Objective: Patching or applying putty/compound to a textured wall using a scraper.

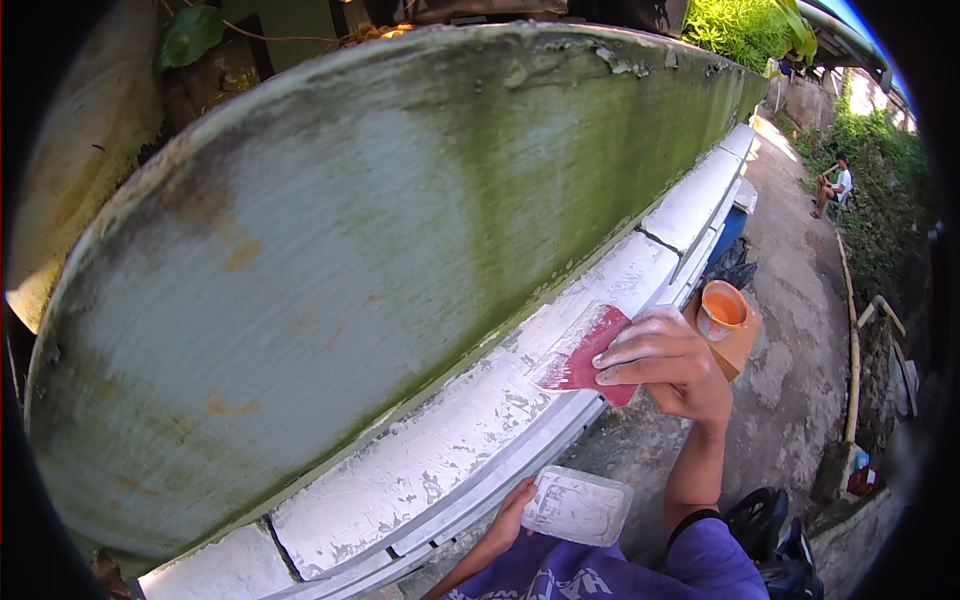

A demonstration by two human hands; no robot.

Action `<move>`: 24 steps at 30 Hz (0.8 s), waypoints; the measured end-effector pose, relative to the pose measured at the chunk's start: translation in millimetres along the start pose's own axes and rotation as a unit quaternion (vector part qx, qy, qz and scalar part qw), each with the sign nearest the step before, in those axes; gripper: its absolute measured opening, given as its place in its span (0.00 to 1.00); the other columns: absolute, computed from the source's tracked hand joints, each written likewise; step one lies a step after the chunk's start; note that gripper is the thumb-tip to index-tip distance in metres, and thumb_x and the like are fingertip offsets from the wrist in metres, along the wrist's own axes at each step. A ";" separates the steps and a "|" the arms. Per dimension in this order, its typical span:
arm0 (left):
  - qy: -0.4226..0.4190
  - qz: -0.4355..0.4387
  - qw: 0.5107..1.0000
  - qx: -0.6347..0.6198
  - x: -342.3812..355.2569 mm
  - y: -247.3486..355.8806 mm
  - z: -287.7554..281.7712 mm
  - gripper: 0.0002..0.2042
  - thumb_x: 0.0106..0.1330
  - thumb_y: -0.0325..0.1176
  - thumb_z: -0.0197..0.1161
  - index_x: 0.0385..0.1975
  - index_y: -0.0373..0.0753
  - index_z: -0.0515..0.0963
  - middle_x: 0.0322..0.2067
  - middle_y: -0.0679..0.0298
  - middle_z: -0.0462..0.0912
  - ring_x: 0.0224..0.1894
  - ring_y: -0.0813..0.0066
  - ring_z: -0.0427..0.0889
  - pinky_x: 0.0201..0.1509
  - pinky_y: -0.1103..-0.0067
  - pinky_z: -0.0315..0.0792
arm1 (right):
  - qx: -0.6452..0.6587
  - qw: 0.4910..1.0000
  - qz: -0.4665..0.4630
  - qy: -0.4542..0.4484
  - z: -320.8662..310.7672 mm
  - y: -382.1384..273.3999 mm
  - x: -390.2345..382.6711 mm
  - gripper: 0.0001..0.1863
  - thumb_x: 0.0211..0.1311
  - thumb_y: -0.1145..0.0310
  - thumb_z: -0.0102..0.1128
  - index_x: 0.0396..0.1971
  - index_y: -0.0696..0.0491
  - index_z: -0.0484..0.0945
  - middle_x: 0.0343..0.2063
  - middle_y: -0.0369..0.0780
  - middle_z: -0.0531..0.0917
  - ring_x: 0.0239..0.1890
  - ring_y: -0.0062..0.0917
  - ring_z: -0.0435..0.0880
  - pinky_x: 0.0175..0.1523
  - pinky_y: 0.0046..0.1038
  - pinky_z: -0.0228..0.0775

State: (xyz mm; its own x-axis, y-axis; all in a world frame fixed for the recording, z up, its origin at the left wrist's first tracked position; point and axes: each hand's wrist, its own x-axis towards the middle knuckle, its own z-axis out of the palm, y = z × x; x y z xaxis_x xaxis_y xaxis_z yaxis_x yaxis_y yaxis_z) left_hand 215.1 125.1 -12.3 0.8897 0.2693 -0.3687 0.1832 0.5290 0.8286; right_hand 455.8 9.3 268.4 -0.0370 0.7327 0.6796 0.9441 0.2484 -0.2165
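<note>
My right hand grips a red, flexible putty spreader smeared with white. The spreader's wide edge rests against the top of a white-coated ledge, whose surface has grey bare patches and dark joints between sections. Lower down, close to my body, my left hand holds a shallow rectangular plastic tub by its left side. White residue coats the tub; whether there is loose putty in it I cannot tell.
Behind the ledge rises a green-stained wall. An orange-lined bucket stands on cardboard to the right, near a black plastic bag. Along the concrete path runs a pole railing. A person sits farther off.
</note>
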 end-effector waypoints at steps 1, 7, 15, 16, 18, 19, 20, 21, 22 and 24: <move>-0.001 -0.002 1.000 0.000 -0.1 -0.8 0.9 0.23 0.76 0.45 0.46 0.62 0.36 0.67 0.33 0.65 0.79 0.24 0.83 0.75 0.17 0.84 0.63 | 0.021 1.000 -0.004 0.008 -3.8 0.4 -2.3 0.20 0.42 0.84 0.60 0.37 0.50 0.87 0.36 0.36 0.86 0.43 0.33 0.83 0.56 0.37 0.70; -0.003 0.002 1.000 0.000 1.6 -11.3 3.5 0.23 0.75 0.46 0.46 0.61 0.36 0.68 0.33 0.65 0.79 0.24 0.82 0.76 0.17 0.83 0.64 | 0.033 0.995 -0.003 0.097 6.7 15.0 -4.6 0.20 0.43 0.85 0.60 0.36 0.50 0.87 0.36 0.37 0.86 0.43 0.33 0.83 0.55 0.37 0.69; 0.030 -0.010 1.000 0.001 -5.4 -19.3 17.6 0.24 0.75 0.47 0.48 0.61 0.36 0.68 0.33 0.66 0.79 0.24 0.82 0.76 0.17 0.83 0.64 | 0.047 0.997 0.015 0.064 -12.4 1.7 -25.2 0.20 0.41 0.86 0.57 0.33 0.49 0.88 0.35 0.35 0.87 0.42 0.32 0.83 0.56 0.36 0.67; 0.030 -0.011 0.999 0.001 -5.9 -20.2 18.8 0.24 0.75 0.47 0.48 0.61 0.36 0.68 0.33 0.66 0.79 0.24 0.82 0.76 0.17 0.83 0.64 | 0.055 0.994 0.017 0.091 -15.1 4.0 -24.9 0.21 0.41 0.86 0.57 0.33 0.49 0.88 0.35 0.35 0.87 0.41 0.32 0.83 0.56 0.36 0.67; 0.022 -0.006 1.000 0.008 -7.2 -22.6 21.8 0.24 0.75 0.48 0.48 0.61 0.35 0.68 0.34 0.66 0.79 0.25 0.82 0.77 0.17 0.83 0.64 | 0.026 0.991 0.028 0.129 -12.0 13.3 -17.3 0.21 0.42 0.87 0.57 0.34 0.49 0.88 0.35 0.36 0.87 0.41 0.32 0.83 0.55 0.36 0.67; 0.024 -0.007 1.000 0.007 -8.4 -24.9 23.0 0.24 0.75 0.48 0.48 0.61 0.35 0.68 0.34 0.66 0.79 0.25 0.82 0.77 0.17 0.83 0.64 | -0.007 0.989 0.037 0.142 -8.5 20.3 -14.5 0.20 0.43 0.86 0.57 0.34 0.50 0.87 0.35 0.36 0.87 0.41 0.32 0.83 0.55 0.37 0.67; 0.021 -0.011 1.000 -0.001 -8.6 -27.9 24.2 0.24 0.74 0.48 0.48 0.61 0.36 0.67 0.34 0.66 0.79 0.25 0.82 0.77 0.17 0.83 0.65 | -0.041 0.986 0.045 0.154 -6.5 26.4 -13.2 0.19 0.43 0.86 0.57 0.34 0.51 0.87 0.35 0.36 0.87 0.41 0.32 0.83 0.56 0.37 0.67; 0.019 -0.014 1.000 -0.010 -9.4 -30.5 26.4 0.25 0.74 0.48 0.49 0.62 0.36 0.67 0.35 0.66 0.79 0.26 0.82 0.77 0.17 0.82 0.65 | -0.049 0.989 0.040 0.133 -7.0 30.8 -13.7 0.17 0.45 0.86 0.58 0.35 0.52 0.86 0.35 0.36 0.87 0.41 0.33 0.83 0.57 0.37 0.66; 0.027 -0.012 0.999 -0.014 -11.1 -30.6 28.6 0.25 0.74 0.48 0.49 0.62 0.36 0.67 0.35 0.66 0.79 0.26 0.82 0.77 0.17 0.82 0.65 | -0.041 0.990 0.035 0.131 -6.1 32.2 -15.9 0.17 0.45 0.86 0.58 0.35 0.52 0.86 0.35 0.36 0.87 0.41 0.33 0.83 0.57 0.37 0.66; 0.035 -0.006 0.999 -0.010 -15.0 -29.9 34.2 0.25 0.74 0.48 0.49 0.62 0.37 0.67 0.35 0.66 0.79 0.26 0.82 0.77 0.17 0.83 0.64 | -0.032 0.996 0.038 0.071 -5.0 32.0 -25.5 0.17 0.45 0.86 0.58 0.35 0.52 0.86 0.35 0.36 0.87 0.41 0.33 0.83 0.58 0.38 0.65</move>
State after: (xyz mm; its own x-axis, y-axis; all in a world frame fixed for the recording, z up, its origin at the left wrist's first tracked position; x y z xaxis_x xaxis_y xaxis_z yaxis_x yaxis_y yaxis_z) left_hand 210.5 77.7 -17.2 0.8561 0.3176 -0.4078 0.1847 0.5489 0.8153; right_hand 488.6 -4.5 247.7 0.0767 0.6500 0.7561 0.9618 0.1515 -0.2278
